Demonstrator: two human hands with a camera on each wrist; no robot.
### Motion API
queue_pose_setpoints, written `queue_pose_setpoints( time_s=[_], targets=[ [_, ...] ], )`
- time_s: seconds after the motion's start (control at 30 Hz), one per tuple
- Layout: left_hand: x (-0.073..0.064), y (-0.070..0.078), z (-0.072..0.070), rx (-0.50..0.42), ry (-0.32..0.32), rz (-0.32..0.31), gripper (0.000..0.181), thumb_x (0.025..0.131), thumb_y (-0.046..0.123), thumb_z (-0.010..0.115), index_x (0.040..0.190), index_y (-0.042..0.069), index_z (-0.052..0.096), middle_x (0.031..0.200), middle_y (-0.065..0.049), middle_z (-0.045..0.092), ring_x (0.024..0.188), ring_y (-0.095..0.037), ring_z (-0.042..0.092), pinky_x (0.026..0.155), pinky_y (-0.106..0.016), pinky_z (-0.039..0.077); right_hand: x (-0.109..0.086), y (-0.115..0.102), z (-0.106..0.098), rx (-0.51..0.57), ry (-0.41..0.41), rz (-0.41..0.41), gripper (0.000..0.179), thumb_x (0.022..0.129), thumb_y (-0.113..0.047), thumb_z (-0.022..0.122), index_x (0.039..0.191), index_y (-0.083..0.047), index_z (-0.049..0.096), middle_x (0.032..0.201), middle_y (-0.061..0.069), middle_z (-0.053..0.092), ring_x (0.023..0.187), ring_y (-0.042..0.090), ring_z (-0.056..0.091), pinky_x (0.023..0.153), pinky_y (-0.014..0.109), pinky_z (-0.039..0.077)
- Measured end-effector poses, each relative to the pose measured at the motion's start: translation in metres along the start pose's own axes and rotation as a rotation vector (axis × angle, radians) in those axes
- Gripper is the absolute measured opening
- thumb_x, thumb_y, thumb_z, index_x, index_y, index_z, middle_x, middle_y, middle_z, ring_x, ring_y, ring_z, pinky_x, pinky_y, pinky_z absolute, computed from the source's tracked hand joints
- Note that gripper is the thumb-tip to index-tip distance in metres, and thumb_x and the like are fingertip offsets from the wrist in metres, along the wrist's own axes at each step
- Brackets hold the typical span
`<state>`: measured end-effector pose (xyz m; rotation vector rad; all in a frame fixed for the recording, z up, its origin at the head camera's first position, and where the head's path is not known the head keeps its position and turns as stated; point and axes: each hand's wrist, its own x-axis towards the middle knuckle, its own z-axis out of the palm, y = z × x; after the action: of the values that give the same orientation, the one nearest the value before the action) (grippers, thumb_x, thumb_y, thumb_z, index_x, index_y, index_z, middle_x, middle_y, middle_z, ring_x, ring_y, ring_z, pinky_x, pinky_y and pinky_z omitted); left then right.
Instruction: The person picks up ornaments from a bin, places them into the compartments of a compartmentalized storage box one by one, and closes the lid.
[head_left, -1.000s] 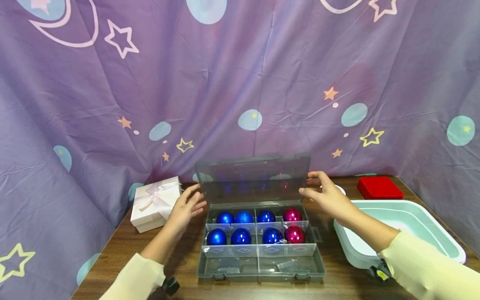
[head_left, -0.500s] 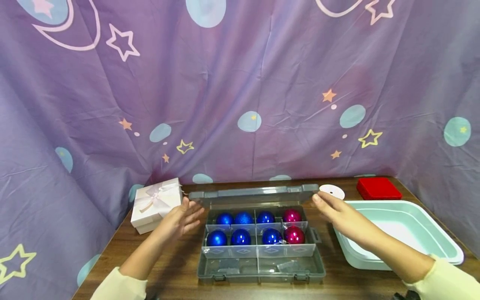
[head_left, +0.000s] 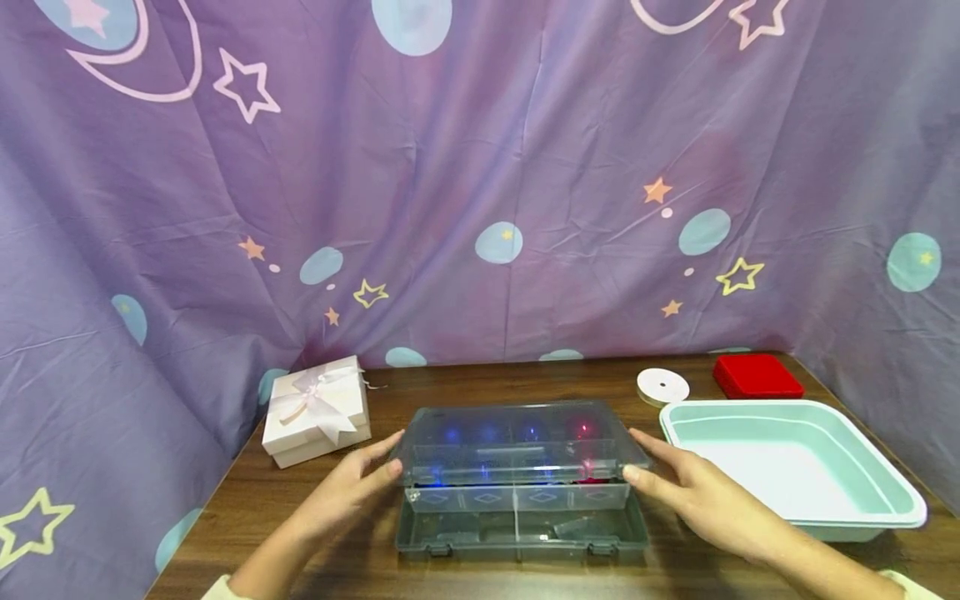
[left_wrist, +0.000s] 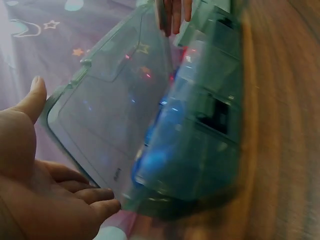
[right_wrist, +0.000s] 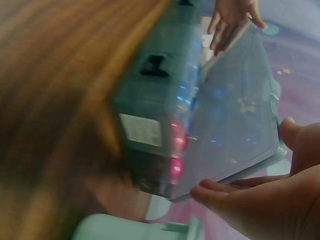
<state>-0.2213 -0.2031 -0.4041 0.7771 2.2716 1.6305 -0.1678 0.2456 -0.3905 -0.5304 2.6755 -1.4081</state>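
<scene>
A grey translucent divided organizer box (head_left: 456, 528) sits on the table, with its hinged lid (head_left: 517, 421) tilted low over the back rows. Blue ornament balls (head_left: 452, 435) and red ones (head_left: 584, 432) show dimly through the plastic. Its front compartments lie uncovered. My left hand (head_left: 348, 483) is at the lid's left front corner, thumb spread from the extended fingers. On the opposite side, my right hand (head_left: 701, 492) touches the right front corner, its thumb by the front edge and its fingers along the side. Two dark latches (right_wrist: 156, 66) line the box's front wall.
A white gift box (head_left: 315, 417) with a ribbon bow stands at the left. To the right is a pale green basin (head_left: 795, 467), close to my right forearm. Behind it are a white ribbon spool (head_left: 663, 386) and a red box (head_left: 757, 377). A purple curtain hangs behind the table.
The lid has swung from upright down toward the front, and it covers the balls. Both hands have moved down and nearer along with it. The white spool shows fully.
</scene>
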Motion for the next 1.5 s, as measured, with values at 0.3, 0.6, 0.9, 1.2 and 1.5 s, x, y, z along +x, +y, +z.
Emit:
queue_pose_setpoints(
  time_s=[0.3, 0.6, 0.9, 1.2, 1.5],
  targets=[
    [-0.008, -0.023, 0.011, -0.081, -0.060, -0.035, 0.103, 0.092, 0.012, 0.078, 0.160, -0.010, 0.004, 0.164, -0.034, 0.019, 0.148, -0.047, 0.029, 0.110, -0.010, 0.033, -0.013, 0.017, 0.025, -0.030, 0.004, 0.097, 0.085, 0.104, -0.043, 0.059, 0.161, 0.006, 0.021, 0.162, 0.034, 0.027, 0.143, 0.051, 0.038, 0.111, 0.057, 0.043],
    [-0.006, -0.039, 0.021, -0.145, -0.039, -0.093, 0.113, 0.088, 0.007, 0.080, 0.163, -0.001, -0.004, 0.164, -0.034, 0.018, 0.141, -0.046, 0.044, 0.105, -0.018, 0.046, -0.013, 0.034, 0.048, -0.173, 0.143, 0.032, 0.085, 0.098, -0.041, 0.068, 0.158, 0.007, 0.031, 0.163, 0.030, 0.027, 0.147, 0.049, 0.032, 0.111, 0.069, 0.034],
    [-0.003, -0.044, 0.027, -0.181, -0.045, -0.077, 0.113, 0.088, 0.002, 0.077, 0.163, 0.000, -0.008, 0.161, -0.037, 0.023, 0.134, -0.040, 0.053, 0.102, -0.025, 0.052, -0.010, 0.041, 0.054, -0.179, 0.141, 0.056, 0.088, 0.097, -0.042, 0.069, 0.159, 0.006, 0.028, 0.163, 0.030, 0.030, 0.147, 0.049, 0.032, 0.113, 0.066, 0.030],
    [-0.004, -0.040, 0.029, -0.147, -0.034, -0.102, 0.113, 0.088, 0.002, 0.077, 0.161, -0.004, -0.010, 0.162, -0.038, 0.019, 0.131, -0.038, 0.056, 0.105, -0.024, 0.050, -0.008, 0.042, 0.051, -0.069, 0.118, 0.098, 0.094, 0.092, -0.039, 0.077, 0.158, 0.006, 0.028, 0.157, 0.036, 0.035, 0.135, 0.053, 0.049, 0.105, 0.059, 0.048],
    [-0.006, -0.035, 0.030, 0.023, 0.026, -0.121, 0.116, 0.085, 0.007, 0.081, 0.161, -0.006, -0.004, 0.160, -0.040, 0.022, 0.136, -0.046, 0.051, 0.118, -0.049, 0.037, -0.006, 0.040, 0.048, -0.072, 0.118, -0.011, 0.063, 0.091, -0.031, 0.079, 0.146, -0.012, 0.056, 0.157, 0.032, 0.035, 0.129, 0.059, 0.050, 0.097, 0.061, 0.054]
  ],
)
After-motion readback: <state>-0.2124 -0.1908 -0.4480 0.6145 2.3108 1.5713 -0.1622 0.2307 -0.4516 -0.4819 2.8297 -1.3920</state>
